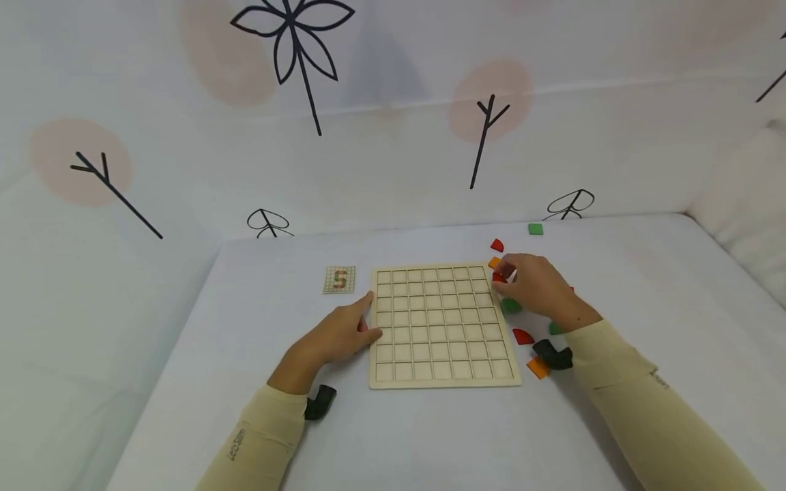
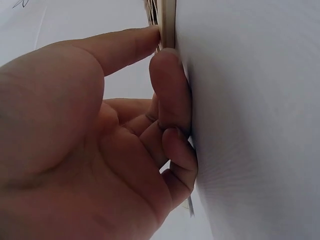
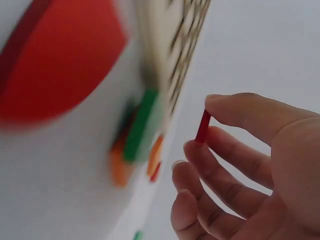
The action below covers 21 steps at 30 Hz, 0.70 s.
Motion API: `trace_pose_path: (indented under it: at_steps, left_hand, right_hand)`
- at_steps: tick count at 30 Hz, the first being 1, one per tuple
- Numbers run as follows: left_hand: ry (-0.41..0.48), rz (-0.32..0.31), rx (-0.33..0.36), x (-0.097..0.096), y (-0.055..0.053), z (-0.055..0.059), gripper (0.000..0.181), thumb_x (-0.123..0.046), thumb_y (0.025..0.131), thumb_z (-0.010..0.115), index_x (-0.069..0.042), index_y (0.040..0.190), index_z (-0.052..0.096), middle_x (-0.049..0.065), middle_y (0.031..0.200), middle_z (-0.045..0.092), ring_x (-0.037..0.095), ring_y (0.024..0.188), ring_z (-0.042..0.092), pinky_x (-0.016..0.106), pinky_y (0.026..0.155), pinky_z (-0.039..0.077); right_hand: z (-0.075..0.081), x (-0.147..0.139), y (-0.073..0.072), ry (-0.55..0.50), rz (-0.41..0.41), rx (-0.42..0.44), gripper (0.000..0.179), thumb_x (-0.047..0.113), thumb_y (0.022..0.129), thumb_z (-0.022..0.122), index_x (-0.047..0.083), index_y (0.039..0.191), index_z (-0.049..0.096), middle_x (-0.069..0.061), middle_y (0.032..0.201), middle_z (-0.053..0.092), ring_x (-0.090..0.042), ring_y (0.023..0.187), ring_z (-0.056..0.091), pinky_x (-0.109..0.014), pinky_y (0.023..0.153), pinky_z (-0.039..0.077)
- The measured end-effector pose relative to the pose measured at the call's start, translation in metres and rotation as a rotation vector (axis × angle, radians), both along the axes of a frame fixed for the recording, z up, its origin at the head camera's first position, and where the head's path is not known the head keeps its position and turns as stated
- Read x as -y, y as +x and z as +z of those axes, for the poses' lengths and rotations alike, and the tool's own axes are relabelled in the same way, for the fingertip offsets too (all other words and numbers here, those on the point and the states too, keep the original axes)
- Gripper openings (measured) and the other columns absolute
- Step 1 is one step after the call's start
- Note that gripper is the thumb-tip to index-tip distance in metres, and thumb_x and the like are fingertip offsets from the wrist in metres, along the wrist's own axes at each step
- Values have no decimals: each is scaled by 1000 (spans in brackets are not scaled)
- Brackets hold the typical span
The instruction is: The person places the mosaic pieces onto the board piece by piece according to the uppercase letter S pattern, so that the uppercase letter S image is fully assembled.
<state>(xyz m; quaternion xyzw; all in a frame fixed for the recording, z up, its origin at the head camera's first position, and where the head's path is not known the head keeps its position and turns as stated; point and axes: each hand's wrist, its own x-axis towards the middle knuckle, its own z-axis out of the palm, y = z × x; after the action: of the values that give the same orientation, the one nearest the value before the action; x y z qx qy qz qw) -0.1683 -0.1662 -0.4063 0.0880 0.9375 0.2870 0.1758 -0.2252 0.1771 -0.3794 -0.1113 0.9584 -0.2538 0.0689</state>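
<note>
A pale wooden grid board (image 1: pixel 445 394) lies on the white cloth. My left hand (image 1: pixel 338 335) holds its left edge, with the thumb on the rim and curled fingers against the side in the left wrist view. My right hand (image 1: pixel 535 285) is raised beside the upper right edge of the board. It pinches a thin red piece (image 3: pixel 203 127) between thumb and fingertip, seen edge-on in the right wrist view. Below that hand lie a green piece (image 1: pixel 511 306) and a red quarter-round piece (image 1: pixel 523 336).
A small pattern card (image 1: pixel 340 280) with a figure on a grid lies left of the board. Around the right side are orange squares (image 1: pixel 537 368), a red quarter-round piece (image 1: pixel 497 245) and a green square (image 1: pixel 535 229). A patterned cloth wall (image 1: pixel 393 170) stands behind.
</note>
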Motion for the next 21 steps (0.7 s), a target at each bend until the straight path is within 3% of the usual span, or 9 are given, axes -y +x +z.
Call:
trace_pose_path:
  at_steps: [6, 15, 21]
  left_hand:
    - [-12, 14, -1, -1, -1, -1, 80, -32, 96, 68, -10, 159, 25, 1, 76, 57, 12, 64, 49, 28, 58, 40]
    - [19, 27, -3, -1, 0, -2, 79, -30, 95, 70, -10, 159, 27, 0, 77, 57, 11, 64, 48, 27, 58, 39]
    - [25, 33, 4, -1, 2, -1, 79, -28, 95, 70, -8, 158, 27, 0, 77, 58, 12, 64, 50, 28, 58, 40]
  right_hand:
    - [11, 19, 0, -79, 36, -62, 24, 19, 93, 71, 3, 111, 67, -14, 101, 68, -25, 85, 62, -31, 66, 51]
    - [13, 53, -5, -137, 58, -147, 21, 15, 92, 71, 3, 109, 69, -14, 100, 69, -27, 87, 63, -40, 76, 52]
    - [9, 66, -7, -169, 55, -130, 21, 17, 93, 71, 4, 110, 69, -13, 101, 68, -27, 87, 63, -39, 76, 52]
